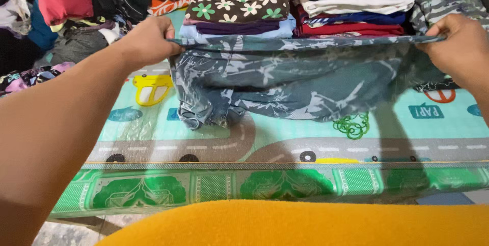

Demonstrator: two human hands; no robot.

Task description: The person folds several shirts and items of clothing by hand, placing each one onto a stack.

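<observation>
A grey-blue garment (295,80) with a pale leafy print hangs stretched between my two hands above a play mat (204,134) printed with roads and cars. My left hand (147,39) pinches the garment's upper left corner. My right hand (461,47) grips its upper right corner. The top edge is pulled taut and level; the lower part sags and bunches onto the mat at the left.
Stacks of folded clothes (239,1) lie behind the garment, including a brown flowered piece and a white, blue and red pile (356,14). Loose clothes (61,17) are heaped at the far left. A green patterned mat (254,185) lies nearer me, and orange fabric (305,225) fills the bottom.
</observation>
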